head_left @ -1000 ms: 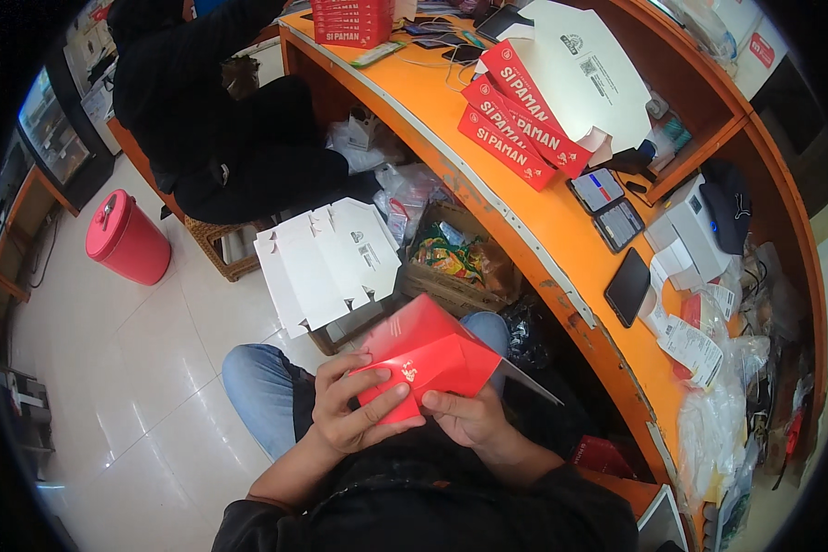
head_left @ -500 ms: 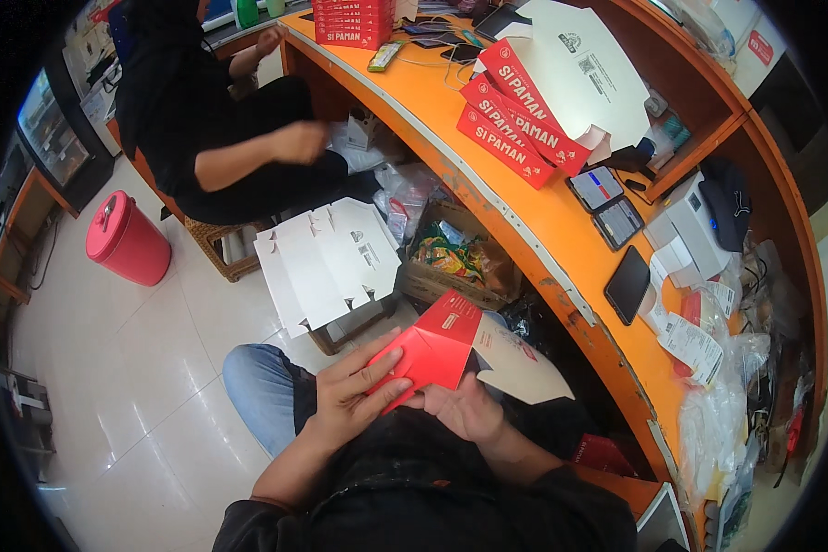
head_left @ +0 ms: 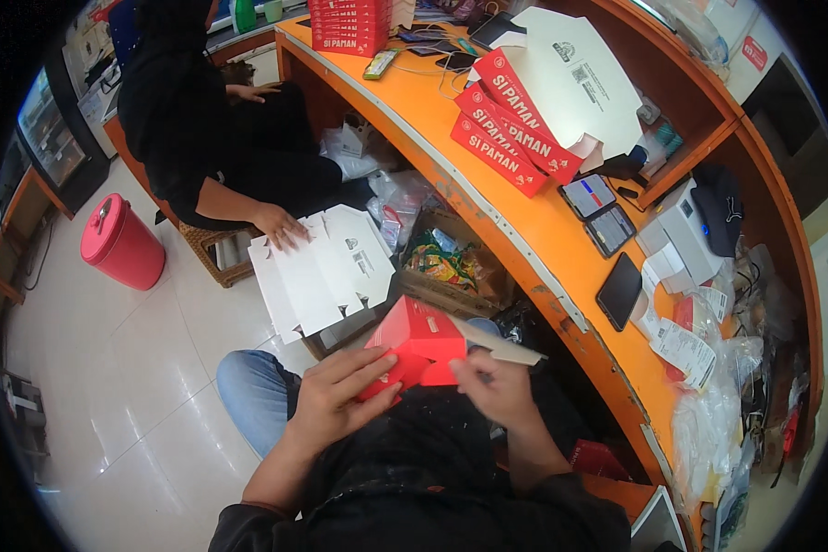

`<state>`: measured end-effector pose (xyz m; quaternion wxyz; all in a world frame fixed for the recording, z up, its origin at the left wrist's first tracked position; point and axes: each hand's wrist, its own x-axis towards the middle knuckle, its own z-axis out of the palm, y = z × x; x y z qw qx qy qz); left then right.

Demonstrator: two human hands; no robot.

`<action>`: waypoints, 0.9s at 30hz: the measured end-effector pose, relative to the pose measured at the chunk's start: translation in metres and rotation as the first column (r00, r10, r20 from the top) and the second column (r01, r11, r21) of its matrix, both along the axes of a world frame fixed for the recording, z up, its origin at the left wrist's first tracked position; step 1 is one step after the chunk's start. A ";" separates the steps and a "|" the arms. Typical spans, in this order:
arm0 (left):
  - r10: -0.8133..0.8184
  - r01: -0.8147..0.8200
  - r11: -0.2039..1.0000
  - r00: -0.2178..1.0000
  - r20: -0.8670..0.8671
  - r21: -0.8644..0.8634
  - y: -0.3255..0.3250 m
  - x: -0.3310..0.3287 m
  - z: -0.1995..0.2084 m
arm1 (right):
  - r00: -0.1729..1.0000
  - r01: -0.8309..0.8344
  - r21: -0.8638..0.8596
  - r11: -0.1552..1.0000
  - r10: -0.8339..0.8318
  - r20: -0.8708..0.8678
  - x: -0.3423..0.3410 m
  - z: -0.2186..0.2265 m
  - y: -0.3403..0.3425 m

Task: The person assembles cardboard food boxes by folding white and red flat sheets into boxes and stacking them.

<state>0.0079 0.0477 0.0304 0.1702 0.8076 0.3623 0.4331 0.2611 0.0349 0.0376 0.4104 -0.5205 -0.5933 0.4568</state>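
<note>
A red cardboard box [head_left: 425, 333], partly folded, is held above my lap. My left hand [head_left: 340, 396] grips its left side, thumb below and fingers laid over the red panel. At the box's right corner my right hand [head_left: 499, 391] is closed, pinching the edge of a panel. A pale inner flap [head_left: 501, 342] sticks out to the right, above that hand. Beyond the box, flat white box blanks [head_left: 327, 276] lie on a stool. A co-worker's hand [head_left: 281, 227] rests on their far left edge.
An orange counter [head_left: 561, 248] curves along the right, carrying folded red boxes [head_left: 506, 138], white blanks [head_left: 584, 78], phones [head_left: 619, 290] and a small printer [head_left: 685, 235]. Under it sits a carton [head_left: 446, 267] of packets. A red lidded bin [head_left: 124, 244] stands on the left floor.
My right hand has shifted right and up, its fingers now curled on the box's corner. The box has tilted, its pale flap seen more edge-on. The co-worker's hand has come down onto the blanks.
</note>
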 end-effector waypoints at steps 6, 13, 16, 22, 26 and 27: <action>0.215 -0.199 0.973 0.964 0.153 -0.118 -0.018 0.020 0.000 | 0.956 -0.151 0.498 0.854 -0.002 0.292 -0.034 -0.019 0.004; 0.371 -0.250 0.900 0.870 0.325 -0.357 -0.012 0.031 -0.013 | 0.910 -0.285 0.490 0.824 0.072 0.408 -0.038 -0.020 0.005; 0.522 -0.186 0.774 0.728 0.444 -0.606 0.012 0.004 -0.032 | 0.819 -0.497 0.460 0.736 0.222 0.529 -0.038 0.021 0.013; 0.507 0.340 0.687 0.410 0.758 -0.643 0.045 -0.047 -0.043 | 0.602 -0.555 0.594 0.582 -0.211 0.770 -0.005 0.051 0.035; 0.611 0.245 0.503 0.577 0.542 -0.829 0.069 -0.072 -0.112 | 0.615 -0.181 0.899 0.399 -0.667 0.420 0.028 0.096 0.081; 0.606 -0.006 0.468 0.731 0.315 -0.884 0.079 -0.083 -0.148 | 0.541 -0.068 0.899 0.432 -0.741 0.397 0.038 0.116 0.091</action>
